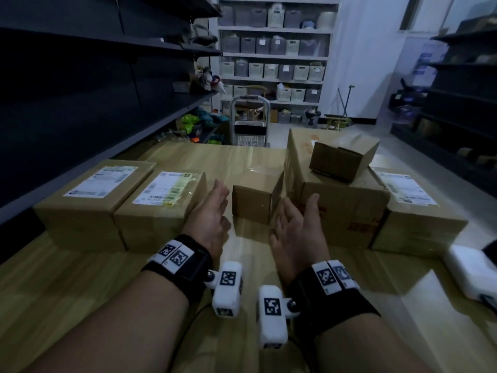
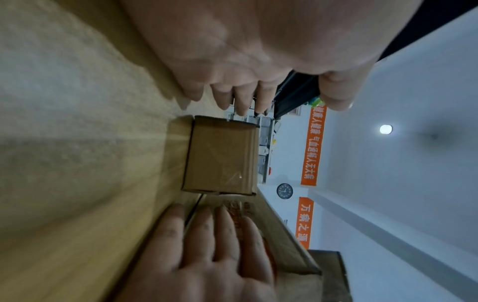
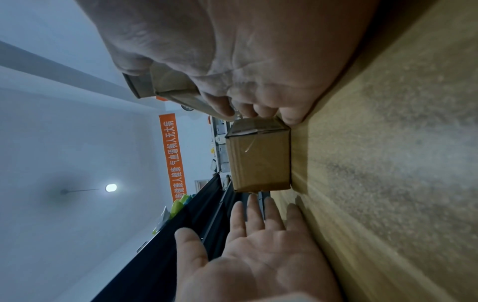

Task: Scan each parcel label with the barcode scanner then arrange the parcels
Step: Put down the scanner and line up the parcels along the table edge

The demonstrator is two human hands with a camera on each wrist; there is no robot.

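Several brown cardboard parcels stand on the wooden table. A small plain box sits in the middle, also seen in the left wrist view and the right wrist view. My left hand and right hand hover just in front of it, palms facing each other, fingers straight, holding nothing. To the box's right is a large parcel with a smaller box on top. Two labelled parcels stand at the left, another at the right.
A white device lies at the table's right edge; I cannot tell what it is. Dark shelving runs along the left. A hand trolley stands beyond the table's far edge, with white shelves of bins behind.
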